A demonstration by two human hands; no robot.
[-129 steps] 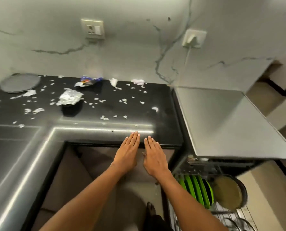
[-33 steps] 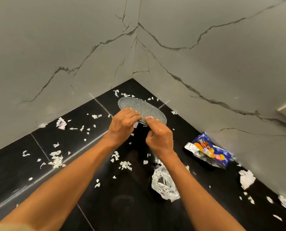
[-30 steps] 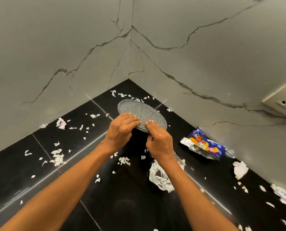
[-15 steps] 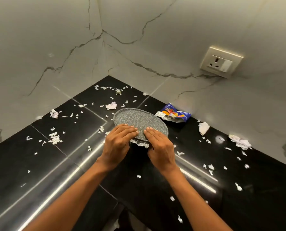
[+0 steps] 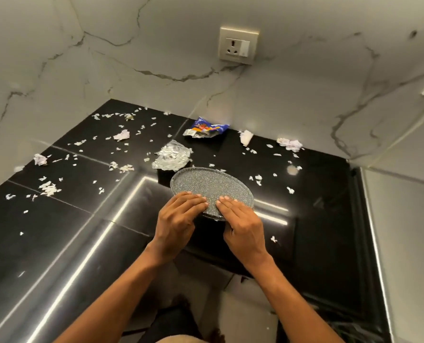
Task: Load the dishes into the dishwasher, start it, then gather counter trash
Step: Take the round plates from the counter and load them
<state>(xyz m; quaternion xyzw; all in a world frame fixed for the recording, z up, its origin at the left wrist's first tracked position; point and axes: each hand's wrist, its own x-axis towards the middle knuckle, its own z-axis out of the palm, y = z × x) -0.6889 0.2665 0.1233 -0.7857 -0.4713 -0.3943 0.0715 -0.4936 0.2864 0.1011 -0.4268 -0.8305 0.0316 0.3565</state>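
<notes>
1. Two hands are on the speckled grey plate point(image 5: 211, 188): my left hand point(image 5: 175, 225) and right hand point(image 5: 243, 226) lie side by side, fingers straight and flat on the plate's near rim. Whether the thumbs hook under the rim I cannot tell.
2. The plate sits level over the black counter point(image 5: 70, 219), near its front edge; whether it touches the surface I cannot tell.
3. At 11 o'clock from the plate, just beyond its far rim, lies a crumpled sheet of foil point(image 5: 171, 157).
4. Further out at 12 o'clock, against the wall, is a blue snack wrapper point(image 5: 206, 129).
5. White paper scraps point(image 5: 49, 189) are scattered across the counter from 9 to 2 o'clock, with larger wads at 1 o'clock point(image 5: 290, 144) and 10 o'clock point(image 5: 122, 135).
6. A wall socket point(image 5: 238, 45) sits high at 12 o'clock on the marbled wall.
7. At 3 o'clock, a pale grey surface point(image 5: 404, 243) adjoins the counter.
</notes>
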